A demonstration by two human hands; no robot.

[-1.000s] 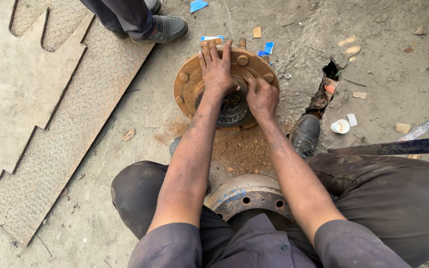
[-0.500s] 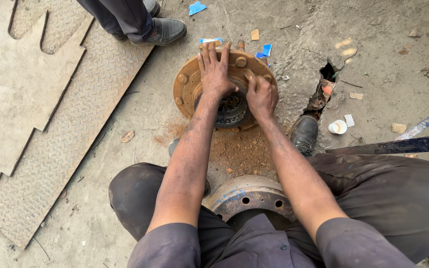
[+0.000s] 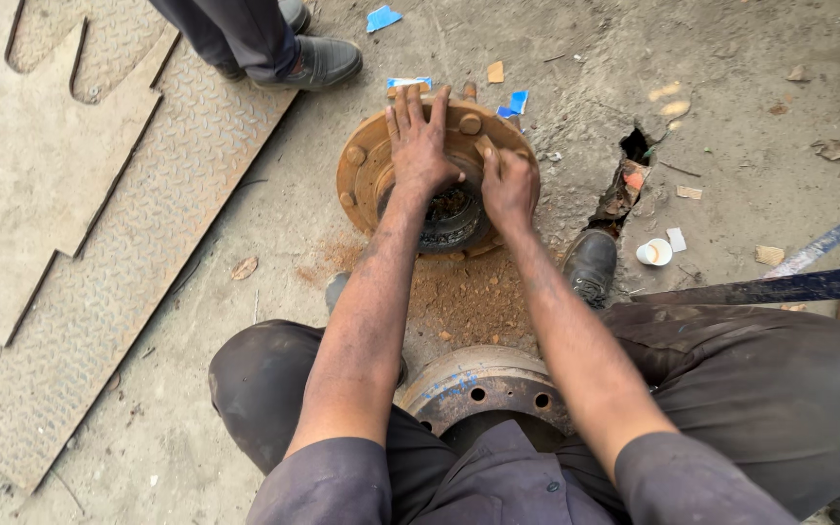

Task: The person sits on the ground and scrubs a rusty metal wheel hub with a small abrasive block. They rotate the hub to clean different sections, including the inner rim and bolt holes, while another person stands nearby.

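A rusty round wheel hub [image 3: 367, 170] with studs on its flange lies flat on the concrete floor in front of me. My left hand [image 3: 420, 144] rests palm down on the hub, fingers spread toward the far rim. My right hand [image 3: 507, 185] is closed over the hub's near right edge beside the dark central bore [image 3: 449, 219]; whether it holds something small I cannot tell. Rust powder [image 3: 459, 297] covers the floor just below the hub. I sit on a grey brake drum [image 3: 483, 384] between my legs.
Another person's shoes [image 3: 313, 58] stand just beyond the hub. Cut checker-plate steel sheets [image 3: 99, 224] lie at left. A hole in the concrete [image 3: 629, 165], my shoe [image 3: 590, 264], a small white cup [image 3: 653, 253] and a dark blue bar [image 3: 780, 287] are at right.
None of note; both hands stay on the hub in much the same places, with only slight camera shift.
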